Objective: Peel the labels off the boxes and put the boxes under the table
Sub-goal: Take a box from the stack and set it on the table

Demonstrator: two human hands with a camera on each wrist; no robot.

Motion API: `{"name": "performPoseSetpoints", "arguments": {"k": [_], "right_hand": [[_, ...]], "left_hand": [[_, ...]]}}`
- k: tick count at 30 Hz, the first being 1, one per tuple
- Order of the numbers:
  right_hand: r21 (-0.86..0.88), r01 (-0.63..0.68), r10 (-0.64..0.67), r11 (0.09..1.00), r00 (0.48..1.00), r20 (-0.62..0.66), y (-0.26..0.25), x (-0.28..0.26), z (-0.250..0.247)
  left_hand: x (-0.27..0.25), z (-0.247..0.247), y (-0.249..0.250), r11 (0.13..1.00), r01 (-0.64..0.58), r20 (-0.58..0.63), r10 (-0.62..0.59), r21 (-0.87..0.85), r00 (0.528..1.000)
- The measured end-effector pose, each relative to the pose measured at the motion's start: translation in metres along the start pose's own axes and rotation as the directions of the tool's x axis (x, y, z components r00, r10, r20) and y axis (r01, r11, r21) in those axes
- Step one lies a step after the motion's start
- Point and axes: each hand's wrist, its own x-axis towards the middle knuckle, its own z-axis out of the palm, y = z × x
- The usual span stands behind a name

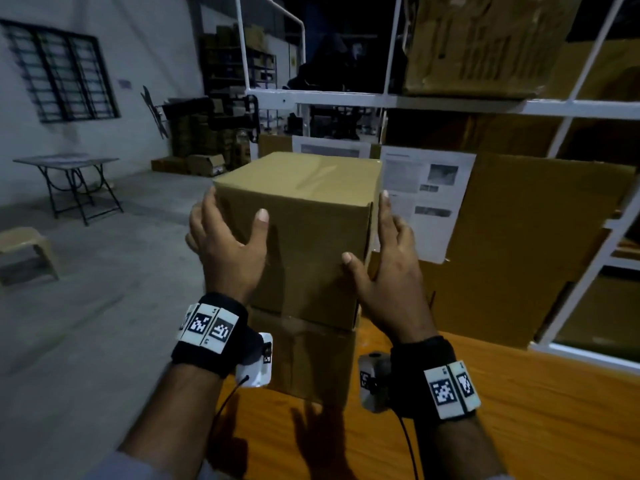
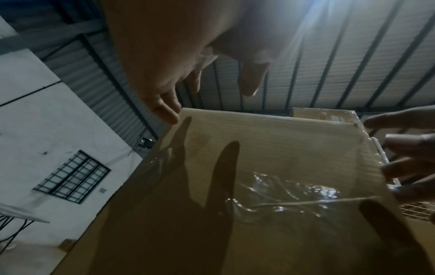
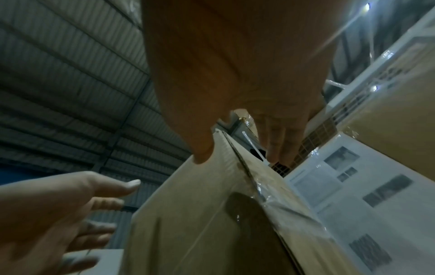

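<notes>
A plain brown cardboard box [image 1: 304, 216] stands on top of a second box [image 1: 311, 362] on the orange table [image 1: 502, 410]. My left hand [image 1: 225, 244] is spread at the upper box's left front corner, thumb on the front face and fingers along the left side. At the right front edge my right hand [image 1: 384, 271] has its fingers straight up the right side. No label shows on this box. In the left wrist view, crinkled clear tape [image 2: 282, 195] crosses the box [image 2: 270, 148]. A white printed label [image 1: 426, 199] covers the larger box [image 1: 536, 244] behind.
A white metal rack [image 1: 450, 102] rises behind the table with another carton [image 1: 485, 39] on its upper shelf. To the left lies open concrete floor with a folding table [image 1: 69, 164] and a low plastic stool [image 1: 24, 244]. Stacked cartons line the far wall.
</notes>
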Motion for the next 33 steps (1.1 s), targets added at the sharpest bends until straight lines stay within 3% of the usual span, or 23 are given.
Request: {"name": "performPoseSetpoints", "arguments": {"k": [3, 7, 17, 20, 24, 33], "right_hand": [[0.0, -0.022, 0.022, 1.0, 1.0, 0.011, -0.006, 0.013, 0.013], [0.091, -0.031, 0.038, 0.995, 0.996, -0.086, -0.01, 0.015, 0.026], [0.134, -0.15, 0.18, 0.98, 0.951, -0.25, -0.048, -0.005, 0.033], [0.134, -0.174, 0.205, 0.976, 0.939, -0.275, -0.061, -0.014, 0.032], [0.146, -0.179, 0.216, 0.973, 0.929, -0.3, -0.071, -0.019, 0.029], [0.178, -0.105, 0.159, 0.978, 0.933, -0.323, -0.079, -0.019, 0.012]], "left_hand": [[0.023, 0.006, -0.018, 0.999, 0.034, 0.044, -0.033, -0.026, 0.998], [0.044, 0.009, -0.036, 0.98, 0.104, 0.192, -0.07, -0.172, 0.979], [0.067, -0.016, -0.055, 0.99, 0.09, 0.285, -0.056, -0.108, 0.957], [0.069, -0.023, -0.056, 0.978, 0.129, 0.301, -0.075, -0.164, 0.951], [0.064, -0.026, -0.05, 0.906, 0.218, 0.347, -0.086, -0.363, 0.934], [0.069, -0.043, -0.027, 0.854, 0.24, 0.386, -0.05, -0.461, 0.921]]}}
